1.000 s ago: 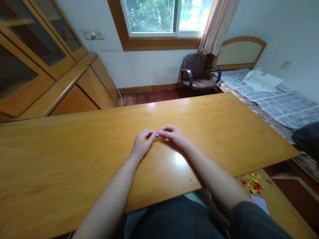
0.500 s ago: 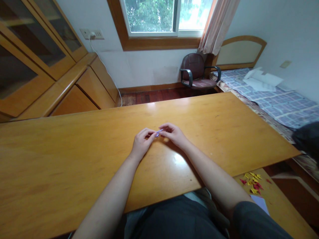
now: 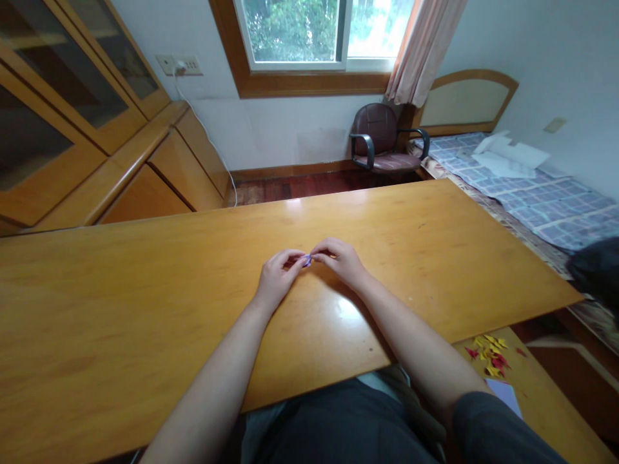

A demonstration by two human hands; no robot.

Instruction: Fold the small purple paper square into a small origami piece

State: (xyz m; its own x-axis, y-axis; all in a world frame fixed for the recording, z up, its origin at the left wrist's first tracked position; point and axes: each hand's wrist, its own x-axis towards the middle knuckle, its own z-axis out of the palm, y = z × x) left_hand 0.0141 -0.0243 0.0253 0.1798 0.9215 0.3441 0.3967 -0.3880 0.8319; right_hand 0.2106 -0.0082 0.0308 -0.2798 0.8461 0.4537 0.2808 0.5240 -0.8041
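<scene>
A small folded piece of purple paper [image 3: 307, 260] is held between my two hands, just over the middle of the wooden table [image 3: 145, 303]. My left hand [image 3: 280, 270] pinches its left side between thumb and fingers. On the other side, the thumb and fingertips of my right hand [image 3: 338, 259] close on its right end. Fingers cover most of the paper, so its exact shape is hidden.
Several small yellow and red folded paper pieces [image 3: 491, 354] lie on a lower surface at right, near a stack of purple paper [image 3: 503, 396]. Beyond the table stand an armchair [image 3: 380, 138], a bed [image 3: 527, 174] and a cabinet [image 3: 130, 174].
The fingertips of my right hand have shifted slightly and pinched together at the paper's right end. Less of the purple paper sticks out between the hands now. My left hand has barely moved.
</scene>
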